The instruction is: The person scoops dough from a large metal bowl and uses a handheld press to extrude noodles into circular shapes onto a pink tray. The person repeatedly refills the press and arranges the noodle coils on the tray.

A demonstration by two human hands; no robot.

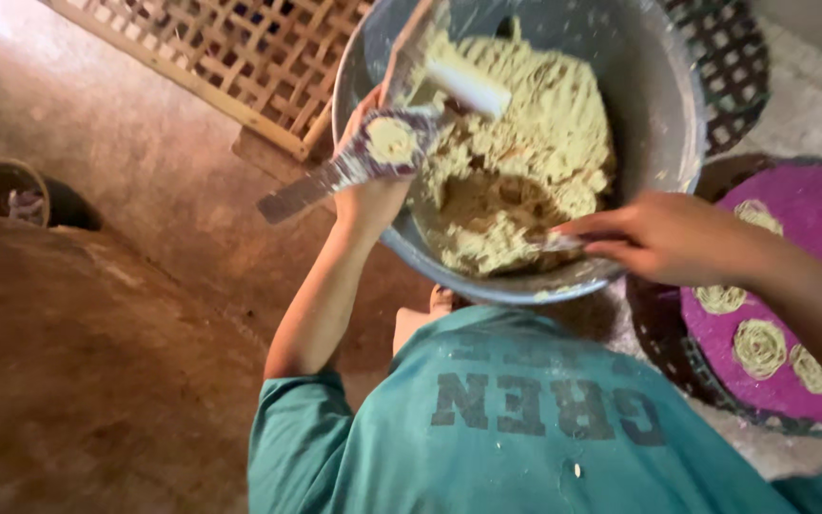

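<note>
Dough (525, 143), pale yellow, crumbly and moist, fills most of the large round grey metal bowl (663, 105) right in front of you. A hollow has been dug in it on the near side.

Your left hand (368, 195) is at the bowl's left rim, fingers wrapped tight around the round barrel of a flat-handled metal hand press (387, 143). The barrel's open mouth is packed with the same dough, and one handle sticks out to the left over the brown earthen floor (126, 314).

Your right hand (663, 238) reaches in over the near right rim, fingers drawn together on a thin shiny utensil (560, 243) whose tip lies in the dough. You cannot tell what kind of utensil it is.

Expect the dough to be soft and sticky. It looks as if it breaks into lumps rather than lifting as one piece, so scoop it from below in small loads instead of pinching it. It will likely cling to skin and metal.

The press looks stiff and fairly heavy once loaded, and its barrel may be slick with smeared dough. The barrel, held just under the handles as you have it, seems the surest place to hold.

The bowl looks heavy when this full, so its rim is where to steady it.

To your right, just beside the bowl, a round purple mat (811, 219) carries coiled dough spirals (759, 347). They look fragile and are best left untouched. A pale woven lattice panel (240, 48) lies beyond the bowl.
</note>
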